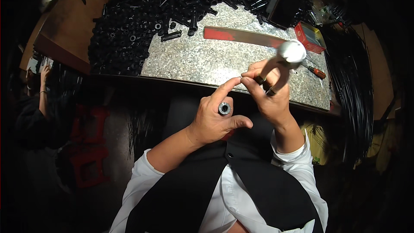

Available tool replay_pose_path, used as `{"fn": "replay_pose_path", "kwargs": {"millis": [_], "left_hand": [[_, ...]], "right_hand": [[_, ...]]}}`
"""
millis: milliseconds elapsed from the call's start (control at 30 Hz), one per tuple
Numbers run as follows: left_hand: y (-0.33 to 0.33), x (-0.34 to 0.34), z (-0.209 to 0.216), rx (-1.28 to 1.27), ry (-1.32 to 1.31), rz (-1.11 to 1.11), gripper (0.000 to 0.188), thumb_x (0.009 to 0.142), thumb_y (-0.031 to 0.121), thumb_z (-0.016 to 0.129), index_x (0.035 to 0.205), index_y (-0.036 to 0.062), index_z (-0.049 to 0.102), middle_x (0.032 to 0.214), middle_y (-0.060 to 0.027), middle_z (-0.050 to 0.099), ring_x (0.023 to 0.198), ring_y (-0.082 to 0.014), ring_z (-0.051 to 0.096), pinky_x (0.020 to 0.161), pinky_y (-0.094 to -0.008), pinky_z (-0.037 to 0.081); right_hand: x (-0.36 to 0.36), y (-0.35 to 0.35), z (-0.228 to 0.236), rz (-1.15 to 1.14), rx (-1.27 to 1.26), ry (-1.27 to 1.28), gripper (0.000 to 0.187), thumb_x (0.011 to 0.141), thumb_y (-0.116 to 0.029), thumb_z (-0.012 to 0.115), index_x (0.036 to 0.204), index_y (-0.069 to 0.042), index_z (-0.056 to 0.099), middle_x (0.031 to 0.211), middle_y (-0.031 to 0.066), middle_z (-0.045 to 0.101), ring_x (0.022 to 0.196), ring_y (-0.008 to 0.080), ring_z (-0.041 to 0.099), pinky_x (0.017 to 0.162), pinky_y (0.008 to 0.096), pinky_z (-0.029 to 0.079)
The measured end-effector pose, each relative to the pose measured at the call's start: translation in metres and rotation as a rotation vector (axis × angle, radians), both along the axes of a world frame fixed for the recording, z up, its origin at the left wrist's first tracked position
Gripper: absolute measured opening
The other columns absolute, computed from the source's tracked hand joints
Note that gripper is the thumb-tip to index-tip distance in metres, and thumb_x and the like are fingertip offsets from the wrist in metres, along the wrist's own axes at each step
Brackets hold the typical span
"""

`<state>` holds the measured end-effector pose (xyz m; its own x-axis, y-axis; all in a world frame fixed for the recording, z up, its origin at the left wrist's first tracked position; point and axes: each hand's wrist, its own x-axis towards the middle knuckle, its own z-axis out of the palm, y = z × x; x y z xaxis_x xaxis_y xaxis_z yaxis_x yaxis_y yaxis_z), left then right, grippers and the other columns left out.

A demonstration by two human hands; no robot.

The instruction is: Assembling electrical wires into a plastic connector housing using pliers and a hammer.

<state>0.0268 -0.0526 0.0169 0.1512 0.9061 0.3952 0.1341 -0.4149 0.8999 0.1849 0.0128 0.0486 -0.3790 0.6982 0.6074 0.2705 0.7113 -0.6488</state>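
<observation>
My left hand (211, 123) holds a dark tube with a bright metal ring at its end (224, 108), gripped by the curled lower fingers. Its thumb points out free, and its index finger reaches to the fingertips of my right hand (274, 101). There the right thumb and index are pinched together; anything between them is too small to make out. A two-pronged, plier-like tool (280, 75) with a blurred white rounded end rises from the right hand, its prongs passing between the fingers. Both hands are over the table's near edge.
Black tubular parts (125, 30) are heaped across the left and back of the speckled tabletop (181, 64). A red-brown flat strip (241, 36), a red box (309, 37), a screwdriver (317, 71) and a dark phone-like slab (286, 4) lie there too. Long black rods (351, 86) hang at right. Another person's arm (44, 90) shows far left.
</observation>
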Motion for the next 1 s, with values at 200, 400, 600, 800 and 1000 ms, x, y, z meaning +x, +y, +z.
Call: {"fn": "replay_pose_path", "kwargs": {"millis": [200, 400, 600, 800, 1000], "left_hand": [[0.005, -0.006, -0.007, -0.056, -0.025, 0.059, 0.061, 0.066, 0.039, 0.082, 0.102, 0.0008, 0.052, 0.052, 0.0002, 0.038, 0.049, -0.006, 0.035, 0.045, -0.0215, 0.03], [0.006, -0.012, -0.006, -0.057, -0.077, 0.11, 0.07, 0.067, 0.051, 0.077, 0.103, 0.0008, 0.045, 0.053, 0.0034, 0.042, 0.051, -0.003, 0.037, 0.047, -0.0197, 0.03], [0.007, -0.01, -0.014, -0.071, -0.249, 0.078, 0.085, 0.066, 0.058, 0.073, 0.116, 0.0001, 0.036, 0.056, -0.0018, 0.053, 0.055, -0.0061, 0.05, 0.052, -0.022, 0.04], [0.008, -0.008, -0.013, -0.089, -0.3, 0.064, 0.096, 0.063, 0.063, 0.07, 0.123, -0.0009, 0.032, 0.073, -0.0086, 0.066, 0.071, -0.0134, 0.065, 0.066, -0.0247, 0.05], [0.007, -0.009, -0.014, -0.094, -0.311, 0.059, 0.098, 0.062, 0.065, 0.07, 0.124, -0.0008, 0.032, 0.076, -0.0114, 0.068, 0.074, -0.0157, 0.066, 0.068, -0.0262, 0.051]], "right_hand": [[0.004, 0.006, 0.007, 0.183, -0.094, -0.182, 0.01, 0.073, -0.001, 0.066, 0.081, 0.001, 0.061, 0.077, 0.0103, 0.057, 0.067, 0.0218, 0.056, 0.059, 0.0321, 0.043], [-0.008, -0.014, 0.008, 0.239, -0.531, 0.086, 0.004, 0.079, 0.001, 0.056, 0.083, 0.001, 0.055, 0.084, 0.0053, 0.053, 0.073, 0.0136, 0.051, 0.068, 0.0275, 0.043], [-0.023, -0.023, -0.014, 0.415, -0.598, 0.364, 0.005, 0.086, 0.0, 0.057, 0.09, -0.001, 0.056, 0.099, 0.0085, 0.049, 0.091, 0.0153, 0.05, 0.083, 0.0293, 0.041], [-0.028, -0.026, -0.021, 0.33, -0.513, 0.305, 0.007, 0.083, 0.001, 0.062, 0.089, -0.001, 0.059, 0.096, 0.0065, 0.048, 0.088, 0.0141, 0.049, 0.081, 0.0283, 0.04], [-0.029, -0.031, -0.015, 0.312, -0.62, 0.289, 0.007, 0.081, 0.002, 0.06, 0.088, 0.0, 0.059, 0.095, 0.0059, 0.049, 0.086, 0.0128, 0.048, 0.077, 0.0272, 0.039]]}}
